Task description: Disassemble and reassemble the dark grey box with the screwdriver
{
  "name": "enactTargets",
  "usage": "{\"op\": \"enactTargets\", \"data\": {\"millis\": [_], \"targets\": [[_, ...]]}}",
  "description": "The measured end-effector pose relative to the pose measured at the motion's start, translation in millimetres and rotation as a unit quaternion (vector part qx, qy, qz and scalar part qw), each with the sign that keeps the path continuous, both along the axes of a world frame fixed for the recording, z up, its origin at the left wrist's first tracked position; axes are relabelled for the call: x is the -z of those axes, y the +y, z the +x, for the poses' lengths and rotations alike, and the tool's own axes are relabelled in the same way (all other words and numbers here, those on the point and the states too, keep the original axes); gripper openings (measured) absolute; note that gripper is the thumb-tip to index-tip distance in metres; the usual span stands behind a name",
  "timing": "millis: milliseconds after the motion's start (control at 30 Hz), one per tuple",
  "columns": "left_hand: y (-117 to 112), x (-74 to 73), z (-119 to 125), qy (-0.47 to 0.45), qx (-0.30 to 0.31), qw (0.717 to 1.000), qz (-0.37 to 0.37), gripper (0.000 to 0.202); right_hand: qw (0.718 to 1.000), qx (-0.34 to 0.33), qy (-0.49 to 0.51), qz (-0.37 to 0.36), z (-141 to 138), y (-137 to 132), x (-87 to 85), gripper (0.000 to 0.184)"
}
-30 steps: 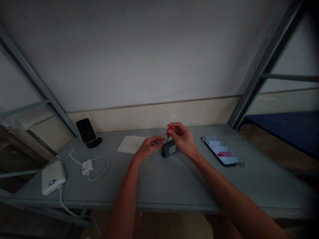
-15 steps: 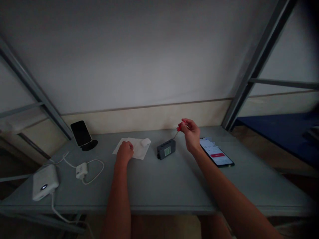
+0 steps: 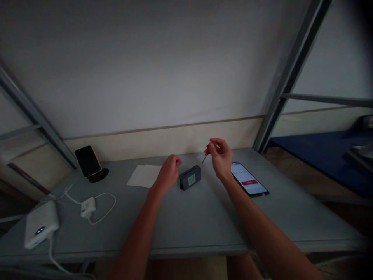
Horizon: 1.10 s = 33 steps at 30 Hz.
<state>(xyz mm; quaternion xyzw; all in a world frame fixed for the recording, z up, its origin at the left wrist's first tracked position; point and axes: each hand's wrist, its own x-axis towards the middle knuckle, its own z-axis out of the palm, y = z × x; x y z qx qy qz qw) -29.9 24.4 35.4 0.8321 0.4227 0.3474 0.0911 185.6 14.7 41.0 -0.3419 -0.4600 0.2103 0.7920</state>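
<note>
On the grey worktop (image 3: 186,217) a small dark box (image 3: 190,177) with a pale label on its near face lies flat, roughly at the middle between the person's two hands. The right hand (image 3: 222,158) hovers above and just to the right of the box, its grip pinched around a small red-handled screwdriver (image 3: 206,152), whose thin shaft slants down and to the left toward the box without touching it. The left hand (image 3: 169,174) sits just to the left of the box, fingers curled loosely downward; whether its grip encloses anything cannot be told, and whether it touches the box is unclear. Behind the left hand a white sheet of paper (image 3: 142,175) lies flat on the worktop. To the right of the right hand a phone (image 3: 249,183) lies face up with its screen lit, showing a red bar. Farther left, a second, dark phone (image 3: 88,161) leans upright on a round stand (image 3: 99,175) near the wall. Near the left front edge a white charger block (image 3: 39,228) rests with a cable running off the edge, and a small white plug (image 3: 88,207) with a looped white cord (image 3: 108,202) lies between it and the paper.
</note>
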Motion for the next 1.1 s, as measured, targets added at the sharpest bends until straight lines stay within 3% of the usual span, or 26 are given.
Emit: {"op": "enactTargets", "data": {"millis": [133, 233, 400, 800, 1100], "targets": [[3.2, -20.0, 36.0, 0.062, 0.107, 0.990, -0.065, 0.015, 1.000, 0.019, -0.007, 0.014, -0.6, -5.0, -6.2, 0.021], [6.3, -21.3, 47.6, 0.093, 0.142, 0.981, -0.094, 0.020, 1.000, 0.012, -0.019, 0.022, -1.4, -7.4, -9.3, 0.021], [4.6, -15.4, 46.6, 0.065, 0.144, 0.985, -0.070, 0.021, 0.999, 0.002, -0.037, 0.021, -4.9, -9.0, -10.8, 0.018], [-11.3, -23.1, 35.9, 0.085, 0.146, 0.986, 0.017, 0.009, 0.996, -0.010, -0.082, 0.021, -16.6, -16.6, -8.0, 0.016], [-11.8, -19.1, 33.3, 0.086, 0.145, 0.986, 0.018, 0.008, 0.994, -0.029, -0.100, 0.015, -22.1, -18.2, -5.9, 0.017]]}}
